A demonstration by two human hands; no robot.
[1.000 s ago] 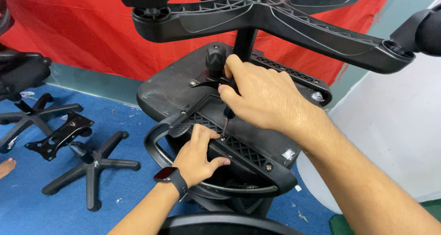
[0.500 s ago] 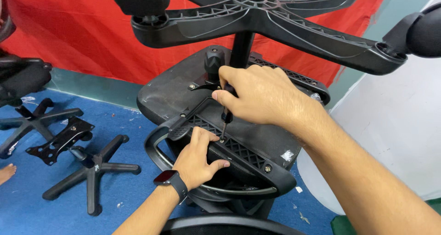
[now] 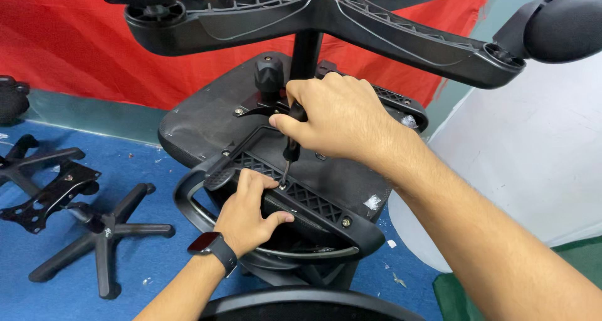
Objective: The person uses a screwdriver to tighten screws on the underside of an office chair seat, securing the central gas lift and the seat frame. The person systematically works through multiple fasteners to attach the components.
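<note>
black plastic everywhere. a spare star base (image 3: 94, 233) lies on blue floor at left. the armrest bracket (image 3: 295, 198) is pinned by the left hand (image 3: 248, 214), fingers closed on its edge, on the upturned seat (image 3: 207, 117). the screwdriver (image 3: 290, 148) is gripped in the right hand (image 3: 338, 117), tip on a screw. risk: tip could slip w/ tilt & jab the thumb.

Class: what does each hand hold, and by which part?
Right hand: screwdriver, grip on its handle. Left hand: grips the armrest bracket at its edge.
</note>
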